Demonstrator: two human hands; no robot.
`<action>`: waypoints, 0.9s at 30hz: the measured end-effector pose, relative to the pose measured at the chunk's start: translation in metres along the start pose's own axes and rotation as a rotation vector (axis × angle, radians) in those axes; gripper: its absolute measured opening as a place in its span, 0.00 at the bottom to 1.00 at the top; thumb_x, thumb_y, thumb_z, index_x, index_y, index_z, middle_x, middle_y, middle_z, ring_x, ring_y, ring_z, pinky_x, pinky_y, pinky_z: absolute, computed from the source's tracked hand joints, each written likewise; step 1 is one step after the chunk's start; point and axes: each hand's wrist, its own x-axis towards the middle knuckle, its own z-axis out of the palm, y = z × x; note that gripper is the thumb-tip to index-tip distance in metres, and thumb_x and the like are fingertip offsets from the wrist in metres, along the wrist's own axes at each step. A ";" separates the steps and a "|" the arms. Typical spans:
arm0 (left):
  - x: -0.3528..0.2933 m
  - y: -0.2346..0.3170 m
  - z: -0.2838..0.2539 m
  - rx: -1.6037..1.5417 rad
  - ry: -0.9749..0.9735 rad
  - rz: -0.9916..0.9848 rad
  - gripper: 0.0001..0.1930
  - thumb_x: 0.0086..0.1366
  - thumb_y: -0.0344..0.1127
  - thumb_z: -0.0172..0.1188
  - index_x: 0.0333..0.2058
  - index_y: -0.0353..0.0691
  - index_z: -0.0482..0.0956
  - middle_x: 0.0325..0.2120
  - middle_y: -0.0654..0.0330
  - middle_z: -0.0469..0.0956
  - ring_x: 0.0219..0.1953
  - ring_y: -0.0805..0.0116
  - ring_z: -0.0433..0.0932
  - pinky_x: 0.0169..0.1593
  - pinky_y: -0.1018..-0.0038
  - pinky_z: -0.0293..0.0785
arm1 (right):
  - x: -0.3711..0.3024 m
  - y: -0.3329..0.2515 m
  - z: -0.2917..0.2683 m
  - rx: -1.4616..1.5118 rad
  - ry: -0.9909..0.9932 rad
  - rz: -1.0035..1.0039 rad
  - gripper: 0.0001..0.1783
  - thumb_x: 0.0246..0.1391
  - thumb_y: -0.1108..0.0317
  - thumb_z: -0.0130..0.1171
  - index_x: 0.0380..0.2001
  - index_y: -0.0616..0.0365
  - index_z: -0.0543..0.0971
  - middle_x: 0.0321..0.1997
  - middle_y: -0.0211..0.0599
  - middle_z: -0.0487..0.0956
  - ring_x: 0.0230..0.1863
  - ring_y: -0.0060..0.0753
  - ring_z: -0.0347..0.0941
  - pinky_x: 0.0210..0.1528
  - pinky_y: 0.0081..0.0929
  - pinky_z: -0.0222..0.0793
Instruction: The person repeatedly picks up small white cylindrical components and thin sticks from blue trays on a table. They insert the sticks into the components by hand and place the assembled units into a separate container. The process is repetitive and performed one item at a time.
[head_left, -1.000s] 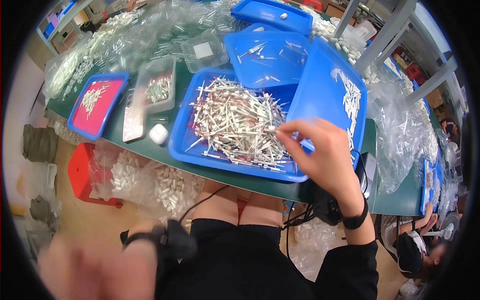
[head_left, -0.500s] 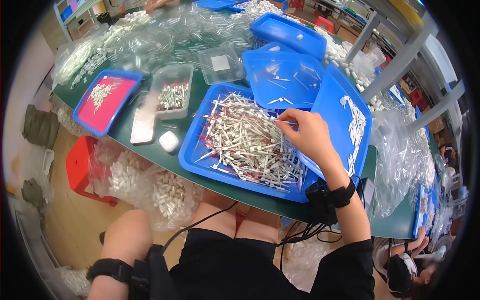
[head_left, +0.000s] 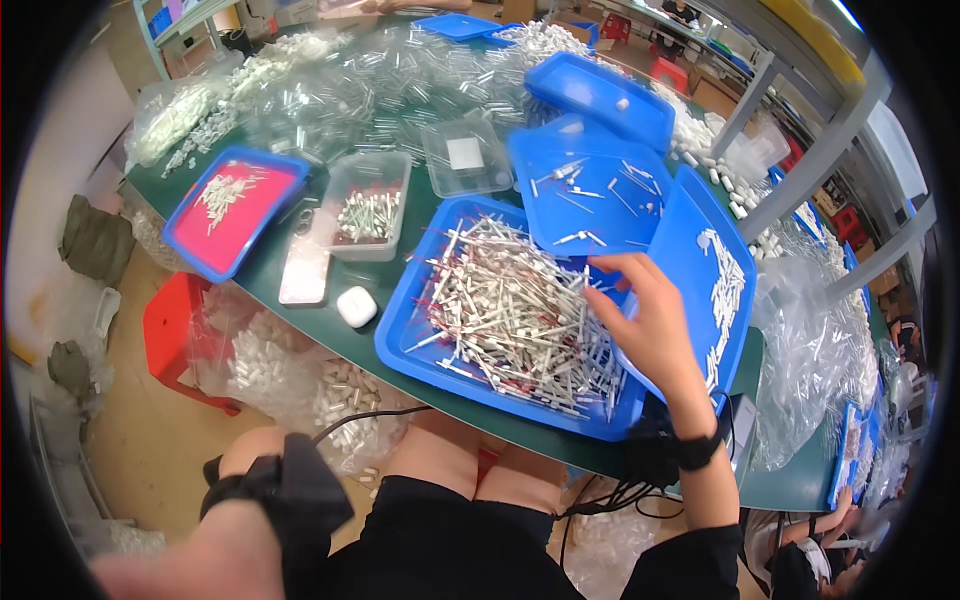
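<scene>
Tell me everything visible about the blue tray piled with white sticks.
The blue rectangular tray, apparently plastic, has raised walls and rounded corners. It sits upright on the green tabletop, piled with thin white sticks and some reddish bits. A flatter blue plastic tray overlaps its far side. The right hand is over its right part.

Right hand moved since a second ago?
Yes: judged against the blue bin of white sticks, the right hand has shifted forward, toward the bin's far side.
</scene>
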 end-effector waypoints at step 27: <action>-0.225 -0.163 -0.180 0.583 -0.275 -1.651 0.19 0.59 0.41 0.49 0.42 0.33 0.76 0.27 0.57 0.78 0.28 0.68 0.78 0.35 0.71 0.74 | -0.113 0.003 -0.071 0.201 0.169 0.348 0.08 0.48 0.77 0.56 0.34 0.64 0.76 0.27 0.28 0.73 0.27 0.16 0.65 0.32 0.15 0.60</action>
